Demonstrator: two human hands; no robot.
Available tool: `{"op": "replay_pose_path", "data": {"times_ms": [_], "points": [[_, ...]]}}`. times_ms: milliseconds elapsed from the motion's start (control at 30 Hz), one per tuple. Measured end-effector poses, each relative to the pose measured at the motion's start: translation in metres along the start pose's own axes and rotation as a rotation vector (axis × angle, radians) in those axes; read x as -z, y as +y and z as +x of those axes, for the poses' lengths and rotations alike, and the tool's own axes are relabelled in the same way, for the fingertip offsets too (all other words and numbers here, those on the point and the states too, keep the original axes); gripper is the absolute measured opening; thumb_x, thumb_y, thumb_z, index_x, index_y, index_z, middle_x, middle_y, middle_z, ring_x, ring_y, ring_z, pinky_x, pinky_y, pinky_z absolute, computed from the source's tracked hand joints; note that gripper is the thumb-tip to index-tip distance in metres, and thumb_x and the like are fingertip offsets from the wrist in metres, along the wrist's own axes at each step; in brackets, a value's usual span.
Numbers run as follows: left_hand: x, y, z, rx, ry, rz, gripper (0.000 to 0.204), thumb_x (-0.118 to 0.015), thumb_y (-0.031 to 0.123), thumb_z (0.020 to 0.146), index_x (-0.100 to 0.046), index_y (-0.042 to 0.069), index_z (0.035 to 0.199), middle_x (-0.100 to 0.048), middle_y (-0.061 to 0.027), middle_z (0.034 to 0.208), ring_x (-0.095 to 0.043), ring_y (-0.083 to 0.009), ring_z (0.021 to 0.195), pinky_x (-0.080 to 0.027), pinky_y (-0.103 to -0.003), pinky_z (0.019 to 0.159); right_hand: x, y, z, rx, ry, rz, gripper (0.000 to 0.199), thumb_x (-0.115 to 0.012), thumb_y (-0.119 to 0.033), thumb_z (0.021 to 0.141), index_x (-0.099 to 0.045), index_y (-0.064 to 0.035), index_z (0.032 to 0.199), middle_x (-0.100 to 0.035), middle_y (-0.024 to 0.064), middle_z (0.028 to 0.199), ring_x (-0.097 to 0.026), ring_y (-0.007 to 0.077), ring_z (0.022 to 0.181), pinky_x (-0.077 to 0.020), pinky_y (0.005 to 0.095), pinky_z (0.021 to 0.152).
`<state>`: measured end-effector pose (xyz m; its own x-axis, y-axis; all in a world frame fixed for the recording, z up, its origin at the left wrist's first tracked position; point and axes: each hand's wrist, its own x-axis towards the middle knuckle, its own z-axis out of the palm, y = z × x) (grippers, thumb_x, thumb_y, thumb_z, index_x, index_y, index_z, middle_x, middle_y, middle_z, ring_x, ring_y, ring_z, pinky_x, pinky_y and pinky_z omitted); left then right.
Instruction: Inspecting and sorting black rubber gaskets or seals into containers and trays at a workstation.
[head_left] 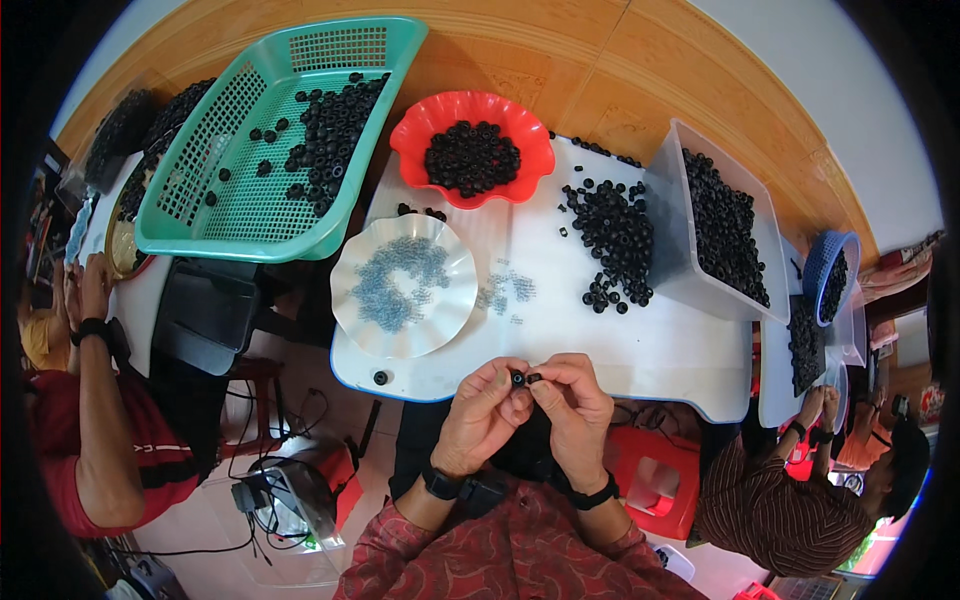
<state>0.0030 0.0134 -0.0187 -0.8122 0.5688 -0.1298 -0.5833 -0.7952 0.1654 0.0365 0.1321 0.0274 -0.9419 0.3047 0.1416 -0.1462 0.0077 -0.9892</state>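
Just in front of the table's near edge, my two hands meet at the fingertips. Thumb and fingers of my left hand [484, 412] pinch a small black barrel-shaped piece [517, 379] with a round hole facing up. A second, smaller black piece [534, 378] is pinched in my right hand [575, 408], right beside the first; whether the two touch I cannot tell. Beyond my left hand stands a white wavy-rimmed plate [455, 262] holding many tiny grey-blue coils that look like springs [390, 285]. More such coils lie loose on the white table [540, 345].
A red scalloped bowl [405, 140], a green basket [290, 245] and a clear bin [690, 270] hold black pieces. A loose pile [610, 235] lies beside the bin; one black piece [381, 377] sits near the front edge. Co-workers [85, 440] [790, 500] sit on both sides.
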Motion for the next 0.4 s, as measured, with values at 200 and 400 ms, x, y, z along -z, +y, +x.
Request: {"op": "replay_pose_path", "data": {"times_ms": [200,400], "points": [[-0.0017,0.0005,-0.002,-0.026,0.04,-0.017,0.021,-0.056,0.015,0.096,-0.06,-0.001,0.11,-0.06,-0.0069,0.078,-0.054,-0.0127,0.067,-0.044,-0.025,0.061,-0.0025,0.0037,-0.0014,-0.038,-0.009,0.053,0.014,-0.066,0.003,0.085,-0.065,0.0015,0.099,-0.054,0.0067,0.104,-0.054,0.0122,0.094,-0.0448,0.0237,0.082],[-0.0025,-0.0004,-0.0028,-0.089,0.087,0.088,0.021,-0.056,0.013,0.096,-0.06,-0.001,0.111,-0.063,-0.0076,0.081,-0.059,-0.0149,0.071,-0.049,-0.027,0.065,-0.0046,0.0047,-0.0022,-0.062,-0.001,0.047,0.013,-0.065,0.002,0.086,-0.064,0.0015,0.1,-0.054,0.0061,0.104,-0.055,0.0118,0.092,-0.0457,0.0236,0.082]]}}
